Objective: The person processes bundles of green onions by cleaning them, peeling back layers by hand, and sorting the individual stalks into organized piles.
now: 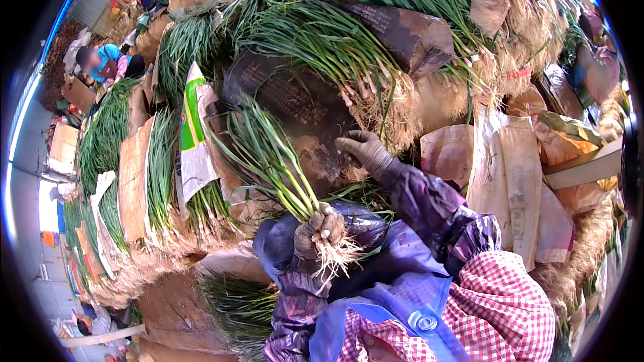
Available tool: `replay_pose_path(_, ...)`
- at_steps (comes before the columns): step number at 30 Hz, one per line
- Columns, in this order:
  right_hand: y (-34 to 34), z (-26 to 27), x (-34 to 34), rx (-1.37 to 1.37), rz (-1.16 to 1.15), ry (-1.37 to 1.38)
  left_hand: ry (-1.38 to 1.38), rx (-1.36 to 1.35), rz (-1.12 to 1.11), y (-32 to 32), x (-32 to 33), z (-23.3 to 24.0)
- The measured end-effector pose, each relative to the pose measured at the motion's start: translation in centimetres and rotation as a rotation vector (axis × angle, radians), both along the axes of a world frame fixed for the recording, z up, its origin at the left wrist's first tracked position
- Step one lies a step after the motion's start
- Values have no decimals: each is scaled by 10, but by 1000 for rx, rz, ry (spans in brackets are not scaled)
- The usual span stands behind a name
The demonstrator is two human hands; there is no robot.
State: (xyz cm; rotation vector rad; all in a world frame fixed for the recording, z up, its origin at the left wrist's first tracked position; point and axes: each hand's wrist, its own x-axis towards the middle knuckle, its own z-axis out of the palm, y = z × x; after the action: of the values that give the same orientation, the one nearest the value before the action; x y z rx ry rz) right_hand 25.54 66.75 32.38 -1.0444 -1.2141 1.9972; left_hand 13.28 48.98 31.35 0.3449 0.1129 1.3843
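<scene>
My left hand (319, 231), in a soiled glove, is closed around a small bunch of green-leaved plants (279, 171) just above their pale, stringy roots. The leaves point up and to the left, and the roots hang below the fist. My right hand (365, 150), gloved too, is held over a dark, worn sack (292, 95) with its fingers curled; no plant shows in it, though its palm is hidden. Beyond that hand lies a large pile of similar plants (322, 40), with pale stems and tangled roots towards me.
Rows of rooted plants (161, 171) separated by sacks stretch to the left. White woven sacks (508, 186) hang at the right. More plants (239, 301) lie at the lower left. Another person (108, 63) is at the upper left.
</scene>
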Motion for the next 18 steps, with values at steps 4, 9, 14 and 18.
replay_pose_path(4,-20,16,-21,-27,338,86,11,-262,-56,1,10,1)
replay_pose_path(9,-33,-4,-31,766,112,-394,-184,-290,-32,-3,12,-16)
replay_pose_path(14,-4,-36,-20,839,-345,-523,-199,-186,-58,-7,24,8)
replay_pose_path(18,14,-18,13,1040,156,-987,29,13,115,-22,23,34)
